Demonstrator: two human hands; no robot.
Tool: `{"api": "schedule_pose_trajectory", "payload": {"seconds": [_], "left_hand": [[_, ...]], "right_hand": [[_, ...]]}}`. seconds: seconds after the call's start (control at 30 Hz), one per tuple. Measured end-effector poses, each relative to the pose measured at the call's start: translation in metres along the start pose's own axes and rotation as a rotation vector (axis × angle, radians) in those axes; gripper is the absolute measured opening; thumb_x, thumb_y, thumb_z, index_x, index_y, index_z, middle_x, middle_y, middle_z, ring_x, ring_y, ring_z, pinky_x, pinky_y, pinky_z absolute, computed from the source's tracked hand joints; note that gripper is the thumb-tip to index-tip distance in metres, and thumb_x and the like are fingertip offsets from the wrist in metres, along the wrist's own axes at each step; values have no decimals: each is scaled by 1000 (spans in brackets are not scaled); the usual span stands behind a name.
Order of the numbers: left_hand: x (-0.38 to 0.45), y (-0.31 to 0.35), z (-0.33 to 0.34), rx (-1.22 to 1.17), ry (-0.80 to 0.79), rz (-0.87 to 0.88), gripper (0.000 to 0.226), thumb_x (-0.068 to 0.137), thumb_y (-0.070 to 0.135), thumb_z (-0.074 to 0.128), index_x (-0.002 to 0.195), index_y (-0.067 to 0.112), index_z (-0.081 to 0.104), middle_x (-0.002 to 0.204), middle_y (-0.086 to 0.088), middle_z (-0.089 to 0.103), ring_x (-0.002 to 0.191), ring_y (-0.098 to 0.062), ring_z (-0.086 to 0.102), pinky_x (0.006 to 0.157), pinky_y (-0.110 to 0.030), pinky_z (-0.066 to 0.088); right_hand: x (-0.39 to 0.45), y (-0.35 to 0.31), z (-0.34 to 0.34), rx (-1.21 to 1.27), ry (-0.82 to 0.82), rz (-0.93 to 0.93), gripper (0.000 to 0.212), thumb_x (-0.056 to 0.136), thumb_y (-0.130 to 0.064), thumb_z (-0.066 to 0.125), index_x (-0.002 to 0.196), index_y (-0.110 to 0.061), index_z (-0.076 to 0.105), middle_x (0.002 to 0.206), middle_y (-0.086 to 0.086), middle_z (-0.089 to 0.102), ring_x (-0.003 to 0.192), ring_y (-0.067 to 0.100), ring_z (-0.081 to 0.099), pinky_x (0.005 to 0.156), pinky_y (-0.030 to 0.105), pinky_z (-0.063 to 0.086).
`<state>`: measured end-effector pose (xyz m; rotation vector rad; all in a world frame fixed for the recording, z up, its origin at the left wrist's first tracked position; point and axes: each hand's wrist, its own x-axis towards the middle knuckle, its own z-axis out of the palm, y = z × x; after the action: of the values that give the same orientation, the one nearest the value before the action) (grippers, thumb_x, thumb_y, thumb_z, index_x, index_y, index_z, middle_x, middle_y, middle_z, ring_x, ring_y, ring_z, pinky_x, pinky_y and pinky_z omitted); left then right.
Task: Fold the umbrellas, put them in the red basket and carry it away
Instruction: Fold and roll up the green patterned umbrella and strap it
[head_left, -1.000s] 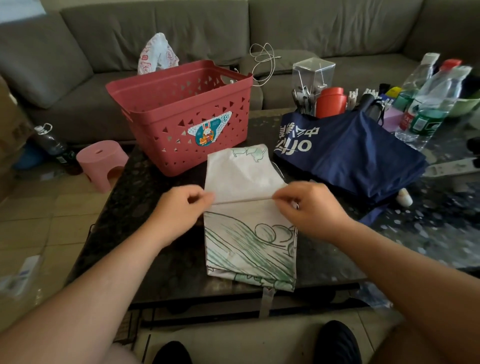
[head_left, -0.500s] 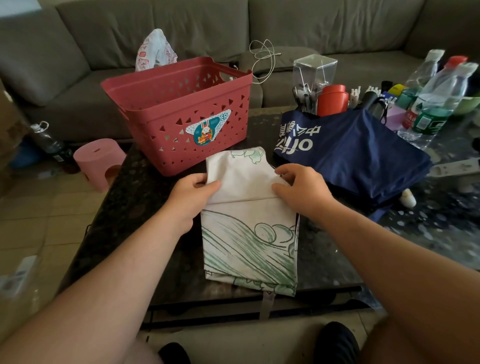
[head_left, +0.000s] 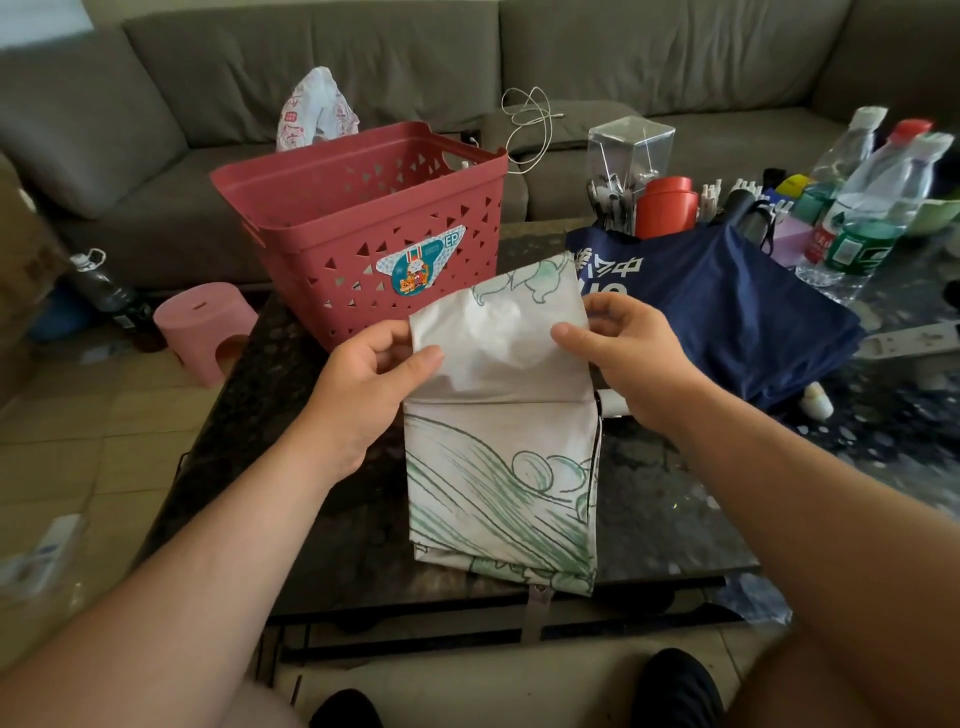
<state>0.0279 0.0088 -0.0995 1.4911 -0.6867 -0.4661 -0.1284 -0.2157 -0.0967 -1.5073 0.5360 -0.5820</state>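
Note:
A white umbrella with green drawings (head_left: 501, 488) lies flat on the dark table (head_left: 332, 525), right in front of me. My left hand (head_left: 369, 379) pinches the left edge of its far flap, and my right hand (head_left: 623, 358) pinches the right edge. The flap is lifted off the table and curls toward me, its plain inner side showing. The red basket (head_left: 363, 228) stands just behind, with nothing visible inside. A folded navy umbrella with white lettering (head_left: 727, 306) lies to the right of the white one.
Water bottles (head_left: 872, 208), a clear box (head_left: 628, 156), a red cup (head_left: 665, 208) and small clutter crowd the table's back right. A pink stool (head_left: 208, 327) and a dark bottle (head_left: 104, 291) stand on the floor at left. A grey sofa (head_left: 415, 67) runs behind.
Both hands slid up the white umbrella from its middle fold to the far flap and raised that flap off the table. The basket and the navy umbrella stayed put.

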Motion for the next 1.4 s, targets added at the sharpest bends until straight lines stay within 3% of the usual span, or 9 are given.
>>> {"api": "schedule_pose_trajectory", "payload": {"seconds": [0.17,0.3,0.47,0.57,0.67,0.83,1.07,1.27,1.4], "left_hand": [[-9,4,1,19,49,6,16,102,17,66,115,15,75,114,-4,79,107,-17,73,102,-37,58],[-8,1,1,54,92,25,14,100,19,70,111,17,78,112,-1,79,113,-21,72,106,-40,56],[-5,-2,2,100,206,37,5,96,19,76,98,21,80,102,5,80,99,-10,73,96,-33,59],[-5,6,7,-68,188,-75,13,102,27,68,98,22,80,107,5,80,108,-12,73,99,-33,56],[-1,10,7,-131,212,-188,23,100,39,69,85,28,83,105,5,81,106,-17,73,93,-36,54],[3,12,11,-142,254,-197,15,95,27,76,82,30,82,100,8,80,112,-20,69,99,-40,53],[1,15,16,-261,208,-178,29,97,17,70,70,27,77,84,5,76,84,-12,70,88,-37,52],[1,15,9,-138,242,-97,18,89,35,80,83,30,63,100,-2,69,98,-21,64,103,-53,52],[-1,15,8,-83,273,-25,32,96,10,75,122,24,65,97,4,76,100,-11,72,100,-35,58]], "right_hand": [[-12,-17,6,30,-112,-97,23,90,-11,79,111,-15,74,106,7,80,99,25,77,85,36,62],[-12,-17,8,-105,-20,-213,7,91,-13,80,97,-16,79,103,-3,74,102,17,72,90,37,59],[-11,-17,2,-281,18,-308,14,88,-20,83,83,-32,82,141,-20,55,135,3,51,108,33,48],[-18,-20,1,-182,-68,-284,24,91,-9,79,80,-29,82,132,-17,69,122,-1,63,105,35,55],[-18,-19,-3,-168,-91,-241,11,91,-5,77,93,-14,83,124,-11,73,113,5,70,97,33,59],[-20,-20,-6,-136,-110,-202,13,91,-5,76,91,-17,82,113,-8,78,108,11,73,91,25,58],[-20,-24,-9,-58,53,-113,5,85,-9,83,85,-8,78,103,22,75,83,20,76,75,28,61],[-27,-28,-9,-138,-53,-126,5,85,-7,82,85,-11,79,90,10,80,90,26,78,85,34,62],[-28,-26,-8,-258,-3,-164,7,84,-12,85,85,-17,81,86,2,80,86,19,78,87,34,63]]}}
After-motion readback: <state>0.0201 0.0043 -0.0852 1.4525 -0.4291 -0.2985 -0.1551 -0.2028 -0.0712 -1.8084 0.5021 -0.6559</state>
